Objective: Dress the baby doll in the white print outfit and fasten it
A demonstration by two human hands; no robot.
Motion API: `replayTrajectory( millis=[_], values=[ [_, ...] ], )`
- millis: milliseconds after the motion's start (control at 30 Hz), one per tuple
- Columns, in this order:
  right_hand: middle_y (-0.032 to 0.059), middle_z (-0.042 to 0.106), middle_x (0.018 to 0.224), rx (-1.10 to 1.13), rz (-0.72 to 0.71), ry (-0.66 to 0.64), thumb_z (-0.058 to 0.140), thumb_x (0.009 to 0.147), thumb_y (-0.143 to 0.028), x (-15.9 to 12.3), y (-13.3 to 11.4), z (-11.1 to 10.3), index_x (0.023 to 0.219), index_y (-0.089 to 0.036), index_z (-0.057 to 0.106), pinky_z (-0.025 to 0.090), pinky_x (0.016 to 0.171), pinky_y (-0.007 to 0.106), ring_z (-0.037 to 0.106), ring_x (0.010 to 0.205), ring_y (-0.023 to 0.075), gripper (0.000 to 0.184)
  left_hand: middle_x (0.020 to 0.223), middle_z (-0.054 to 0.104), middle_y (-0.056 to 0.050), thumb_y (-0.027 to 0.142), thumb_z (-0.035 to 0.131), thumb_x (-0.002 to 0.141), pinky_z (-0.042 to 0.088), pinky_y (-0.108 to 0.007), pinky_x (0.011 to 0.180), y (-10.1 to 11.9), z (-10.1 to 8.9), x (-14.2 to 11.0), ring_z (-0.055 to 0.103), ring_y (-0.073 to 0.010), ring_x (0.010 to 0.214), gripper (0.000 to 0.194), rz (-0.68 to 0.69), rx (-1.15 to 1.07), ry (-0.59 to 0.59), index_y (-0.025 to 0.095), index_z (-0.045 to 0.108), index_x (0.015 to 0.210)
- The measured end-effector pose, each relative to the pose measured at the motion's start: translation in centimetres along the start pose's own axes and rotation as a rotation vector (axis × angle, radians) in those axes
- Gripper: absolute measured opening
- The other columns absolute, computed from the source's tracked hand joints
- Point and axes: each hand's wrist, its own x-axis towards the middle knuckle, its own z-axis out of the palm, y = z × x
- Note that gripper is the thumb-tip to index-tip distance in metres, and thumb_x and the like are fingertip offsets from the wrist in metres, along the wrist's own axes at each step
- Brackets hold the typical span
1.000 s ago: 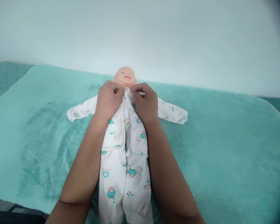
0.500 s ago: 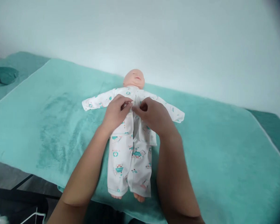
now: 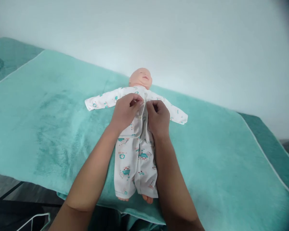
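A baby doll [image 3: 140, 78] lies on its back with its arms spread wide. It wears a white printed jacket [image 3: 131, 131] and matching trousers [image 3: 126, 163]; its toes show below the cuffs. At the chest, my left hand [image 3: 127, 110] pinches the jacket's front edge on the left side. Close beside it, my right hand [image 3: 159, 117] has thumb and finger closed on the opposite front edge. The upper edges are near each other between my fingertips, while below them the jacket front hangs apart. Whether a fastener sits under my fingertips cannot be made out.
A green plush cover [image 3: 219, 154] spreads under the doll across the table, with a pale wall [image 3: 144, 32] behind. Darker green cloth lies at both ends. At the lower left are a dark object and a white wire shape [image 3: 40, 214].
My right hand has turned more upright and drawn the right jacket edge inward. My left hand keeps its pinch at the chest. The camera view has shifted slightly.
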Motion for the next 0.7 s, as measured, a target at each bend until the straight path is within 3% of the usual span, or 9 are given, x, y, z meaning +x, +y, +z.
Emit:
replayTrajectory(
  millis=[267,533,700],
  values=[
    [0.0001,0.069,0.089,0.216,0.001,-0.081,0.066,0.088,-0.043,0.4,2.0,-0.5,0.086,-0.022,0.067,0.050,0.085,0.033,0.061,0.087,0.0165,0.021,0.074,0.067,0.002,0.022,0.063,0.089,0.046,-0.027,0.067,-0.3,0.8,0.2,0.058,-0.0119,0.069,0.009,-0.051,-0.031,-0.022,0.021,0.071,0.084],
    [-0.0003,0.069,0.085,0.167,0.028,-0.064,0.066,0.087,-0.036,0.7,0.9,-0.2,0.081,-0.022,0.067,0.051,0.082,0.034,0.062,0.085,0.0171,0.015,0.091,0.069,-0.003,0.018,0.066,0.087,0.048,-0.031,0.081,-0.1,0.9,0.2,0.061,-0.0151,0.086,0.007,0.047,0.224,0.011,0.020,0.072,0.086],
    [0.0002,0.070,0.085,0.177,0.014,-0.075,0.067,0.086,-0.035,0.8,0.8,-0.2,0.081,-0.022,0.068,0.052,0.082,0.034,0.063,0.085,0.0172,0.014,0.082,0.069,-0.001,0.019,0.065,0.086,0.048,-0.029,0.074,-0.1,0.7,0.2,0.061,-0.0138,0.077,0.006,-0.042,0.084,-0.033,0.020,0.070,0.084]
  ],
)
